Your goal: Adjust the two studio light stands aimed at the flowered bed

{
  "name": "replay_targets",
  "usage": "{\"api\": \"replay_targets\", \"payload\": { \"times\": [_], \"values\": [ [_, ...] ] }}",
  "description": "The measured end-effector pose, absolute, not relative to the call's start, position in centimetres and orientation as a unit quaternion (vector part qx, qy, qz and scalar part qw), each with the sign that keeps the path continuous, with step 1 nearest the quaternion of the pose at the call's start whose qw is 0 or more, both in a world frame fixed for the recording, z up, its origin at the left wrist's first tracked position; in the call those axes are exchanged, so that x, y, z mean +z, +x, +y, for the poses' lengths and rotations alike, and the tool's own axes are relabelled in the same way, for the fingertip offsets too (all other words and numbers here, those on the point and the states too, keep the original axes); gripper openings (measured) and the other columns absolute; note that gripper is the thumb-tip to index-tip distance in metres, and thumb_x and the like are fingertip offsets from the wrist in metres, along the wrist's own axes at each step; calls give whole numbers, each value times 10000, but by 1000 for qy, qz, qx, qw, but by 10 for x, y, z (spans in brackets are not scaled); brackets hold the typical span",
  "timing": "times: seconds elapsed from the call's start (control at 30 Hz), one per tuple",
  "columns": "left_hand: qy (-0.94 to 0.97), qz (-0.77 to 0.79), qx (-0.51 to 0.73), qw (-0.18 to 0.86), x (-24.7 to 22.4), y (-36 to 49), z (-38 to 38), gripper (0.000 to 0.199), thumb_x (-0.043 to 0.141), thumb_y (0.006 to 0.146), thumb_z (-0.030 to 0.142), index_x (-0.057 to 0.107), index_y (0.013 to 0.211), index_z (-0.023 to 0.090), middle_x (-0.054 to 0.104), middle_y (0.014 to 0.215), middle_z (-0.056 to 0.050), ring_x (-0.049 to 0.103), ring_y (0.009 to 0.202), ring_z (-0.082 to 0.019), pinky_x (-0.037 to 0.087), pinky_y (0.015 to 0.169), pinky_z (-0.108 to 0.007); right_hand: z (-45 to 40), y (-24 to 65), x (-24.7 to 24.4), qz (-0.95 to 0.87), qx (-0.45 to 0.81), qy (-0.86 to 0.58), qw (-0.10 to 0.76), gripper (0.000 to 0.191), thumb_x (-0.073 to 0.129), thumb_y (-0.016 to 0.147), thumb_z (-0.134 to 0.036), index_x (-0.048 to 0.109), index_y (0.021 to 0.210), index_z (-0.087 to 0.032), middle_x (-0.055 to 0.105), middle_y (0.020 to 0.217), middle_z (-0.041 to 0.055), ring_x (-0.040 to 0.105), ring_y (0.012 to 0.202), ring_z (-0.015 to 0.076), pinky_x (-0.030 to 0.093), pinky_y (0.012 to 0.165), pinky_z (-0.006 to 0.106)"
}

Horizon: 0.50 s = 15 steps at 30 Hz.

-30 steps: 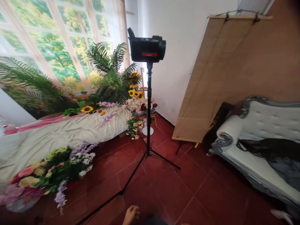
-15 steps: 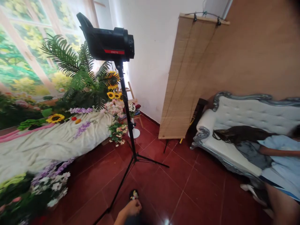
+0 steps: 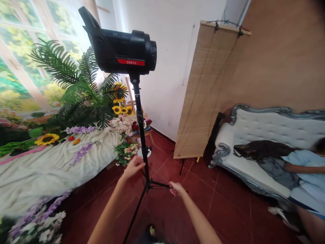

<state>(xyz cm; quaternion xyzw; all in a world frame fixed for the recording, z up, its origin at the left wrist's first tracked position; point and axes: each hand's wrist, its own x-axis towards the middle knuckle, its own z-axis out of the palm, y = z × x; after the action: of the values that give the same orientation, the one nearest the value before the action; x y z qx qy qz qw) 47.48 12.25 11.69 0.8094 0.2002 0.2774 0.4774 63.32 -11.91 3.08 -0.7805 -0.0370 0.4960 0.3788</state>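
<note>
A black studio light (image 3: 124, 51) with a red label tops a black stand (image 3: 142, 135) on the red tiled floor. My left hand (image 3: 134, 166) is beside the stand's pole, just below its clamp knob, with the fingers curled; whether they touch the pole is unclear. Lower and to the right, my right hand (image 3: 177, 189) has its fingers partly bent near a tripod leg. The leg passes behind or beside its fingertips, and I cannot make out a grip on it.
Left of the stand lies a cream cloth (image 3: 101, 149) with flowers; palm leaves (image 3: 83, 84) rise behind it. A hanging bamboo blind (image 3: 195, 98) stands right of the pole. Farther right, a person (image 3: 304, 169) is on a white sofa (image 3: 264, 125) beside a dark bag (image 3: 264, 149).
Both forearms now reach forward, my left hand to the pole and my right hand near a leg. Earlier only one hand showed, low in view. The light looks nearer and larger.
</note>
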Motion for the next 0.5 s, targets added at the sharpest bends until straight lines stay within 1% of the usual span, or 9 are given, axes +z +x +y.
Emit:
{"api": "replay_targets", "payload": {
  "times": [0.03,0.07,0.1,0.13,0.17,0.23,0.3,0.37,0.5],
  "values": [
    [795,189,349,458,148,493,141,481,699,664,452,569,1048,194,607,1061,-88,581,1003,-225,464,874,-383,-93,641,37,-35,504,-764,401,350,413,957,-393,583,844,-109,597,698,20,515,480,54,396,426,150],
    [779,188,409,438,178,511,156,556,719,657,435,530,1130,213,576,1145,-97,561,1055,-224,455,898,-386,-68,650,45,-38,506,-747,429,373,406,954,-425,576,818,-121,587,671,10,485,447,38,354,399,125],
    [770,175,446,422,205,529,169,635,743,638,411,489,1189,226,550,1205,-104,546,1089,-219,446,919,-382,-44,658,55,-41,511,-729,454,401,406,943,-469,572,807,-131,589,667,5,478,436,29,336,389,111],
    [764,154,469,416,230,546,179,685,758,626,394,460,1221,232,542,1223,-105,542,1101,-212,445,924,-372,-23,665,66,-39,523,-699,487,441,378,942,-507,569,804,-134,597,667,10,482,435,29,341,389,107],
    [756,136,483,421,250,562,186,686,765,616,386,460,1210,228,559,1193,-101,559,1073,-203,458,903,-358,-5,672,78,-28,570,-626,532,465,357,941,-528,570,824,-131,609,681,23,506,452,42,361,396,115],
    [744,108,487,445,278,588,194,571,742,643,385,503,1128,200,615,1060,-81,603,956,-180,486,840,-330,21,682,101,-8,650,-489,581,503,308,946,-547,566,843,-128,604,662,27,518,460,60,364,388,120],
    [729,107,499,457,291,604,196,426,712,673,392,551,1003,176,636,898,-49,617,828,-159,499,771,-303,38,688,119,14,696,-398,597,514,277,950,-547,551,827,-130,576,618,15,489,435,65,343,368,120],
    [715,122,521,450,293,613,196,341,694,688,399,571,907,168,624,794,-26,607,749,-146,498,718,-280,50,691,128,39,715,-368,593,496,276,951,-535,525,786,-139,539,576,-2,442,400,62,318,350,118],
    [702,139,562,416,286,619,196,300,675,709,408,581,856,164,602,731,-8,590,700,-139,486,668,-257,70,702,125,68,756,-358,544,397,339,952,-440,433,676,-171,459,497,-42,371,354,58,245,317,107]
  ]
}}
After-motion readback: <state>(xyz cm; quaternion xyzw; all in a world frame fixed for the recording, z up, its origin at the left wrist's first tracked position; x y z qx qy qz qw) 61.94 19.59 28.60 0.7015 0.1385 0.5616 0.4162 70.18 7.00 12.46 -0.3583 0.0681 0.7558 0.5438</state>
